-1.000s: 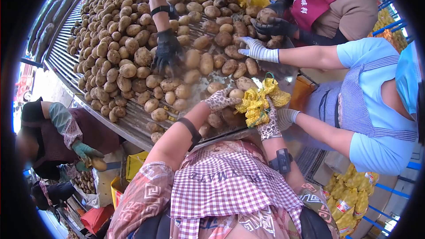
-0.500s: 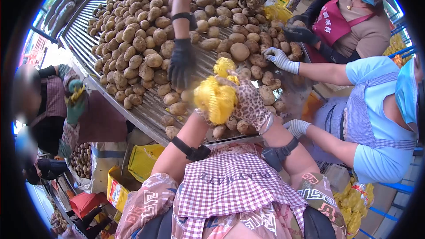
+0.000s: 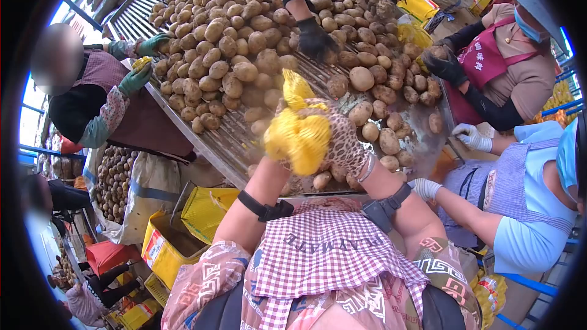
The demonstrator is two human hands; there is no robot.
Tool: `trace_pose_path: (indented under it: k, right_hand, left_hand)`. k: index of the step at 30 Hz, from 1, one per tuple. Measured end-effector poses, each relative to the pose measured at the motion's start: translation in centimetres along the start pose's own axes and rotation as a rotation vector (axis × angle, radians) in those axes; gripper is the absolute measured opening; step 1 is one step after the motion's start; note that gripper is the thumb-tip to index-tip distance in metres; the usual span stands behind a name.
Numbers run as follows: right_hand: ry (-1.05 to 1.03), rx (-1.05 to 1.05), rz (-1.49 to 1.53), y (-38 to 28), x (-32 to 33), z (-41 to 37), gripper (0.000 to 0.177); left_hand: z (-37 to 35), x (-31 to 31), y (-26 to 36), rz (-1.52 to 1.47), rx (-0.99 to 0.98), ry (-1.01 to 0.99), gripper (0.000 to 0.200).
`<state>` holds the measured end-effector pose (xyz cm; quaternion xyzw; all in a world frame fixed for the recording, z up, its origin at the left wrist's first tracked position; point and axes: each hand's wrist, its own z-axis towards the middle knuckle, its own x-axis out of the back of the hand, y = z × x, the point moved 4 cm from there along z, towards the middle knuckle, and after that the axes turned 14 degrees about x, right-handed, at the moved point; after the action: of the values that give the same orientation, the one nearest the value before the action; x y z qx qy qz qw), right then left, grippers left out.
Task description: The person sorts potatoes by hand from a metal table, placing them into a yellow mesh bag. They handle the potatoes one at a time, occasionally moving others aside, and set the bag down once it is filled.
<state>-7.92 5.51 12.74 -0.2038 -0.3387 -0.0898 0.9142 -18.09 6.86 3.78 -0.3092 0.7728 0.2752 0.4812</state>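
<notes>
A yellow mesh bag [image 3: 306, 137] hangs in front of me, bulging with rounded contents I cannot make out clearly. Its bunched neck rises between my gloved hands. My right hand [image 3: 347, 140], in a leopard-print glove, is closed around the gathered mesh. On the other side, my left hand [image 3: 280, 108] grips the bag too, mostly hidden behind the yellow mesh. Just beyond and beneath lie loose potatoes [image 3: 361, 78] on the slatted metal table [image 3: 235, 157].
A co-worker's black-gloved hand [image 3: 316, 40] reaches over the potatoes ahead. Other people stand at left and right, one with striped white gloves [image 3: 472, 137] close to my right arm. Yellow crates [image 3: 168, 245] and a sack of potatoes [image 3: 147, 192] sit at lower left.
My view has shifted slightly. The bag stays in my hands, its neck now pointing up more. The black-gloved hand ahead moved away, and the striped-gloved hand drew back from the potatoes.
</notes>
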Motion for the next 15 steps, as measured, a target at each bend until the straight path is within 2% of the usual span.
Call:
trace_pose_path:
  k: [1, 2, 3, 5, 7, 9, 11, 12, 13, 15]
  right_hand:
    - [0.186, -0.319, 0.256, 3.6, -0.7, -2.5, 0.045]
    - [0.358, -0.641, 0.520, 7.0, -1.8, -5.3, 0.047]
    - [0.536, -0.984, 0.782, 8.6, -3.0, -7.6, 0.050]
    - [0.647, -1.201, 0.841, 8.6, -1.9, -7.6, 0.052]
    - [0.605, -1.135, 0.771, 7.8, -1.6, -6.8, 0.051]
    - [0.145, -0.572, 0.304, 6.4, -2.1, -4.9, 0.054]
    - [0.069, -0.242, 0.253, 1.1, -2.3, -0.6, 0.050]
    - [-0.066, -0.062, 0.135, 0.2, -2.9, -0.5, 0.048]
    - [-0.010, -0.093, 0.143, 0.3, -2.7, -1.7, 0.041]
    - [-0.302, -0.331, -0.062, 4.4, -3.4, -6.5, 0.048]
  left_hand:
    - [-0.2, 0.4, 0.2, -0.005, -0.020, 0.020, 0.055]
    - [-1.2, 1.4, 0.4, -0.060, 0.101, 0.028, 0.053]
    - [-1.6, 1.7, 0.2, -0.149, 0.092, -0.098, 0.053]
    - [-1.2, 3.0, 0.9, -0.076, 0.039, -0.108, 0.053]
    - [-1.6, 2.5, 0.5, -0.126, 0.030, -0.036, 0.052]
    - [-0.6, 3.1, 0.5, -0.156, 0.032, 0.029, 0.051]
    - [1.6, 5.6, 1.0, -0.255, 0.033, -0.156, 0.050]
    - [0.5, 2.7, 0.4, -0.409, 0.227, -0.361, 0.048]
    - [-1.2, -0.1, -0.1, -0.565, 0.418, -0.565, 0.046]
    - [-2.0, 3.1, 2.1, -0.214, -0.075, -0.006, 0.042]
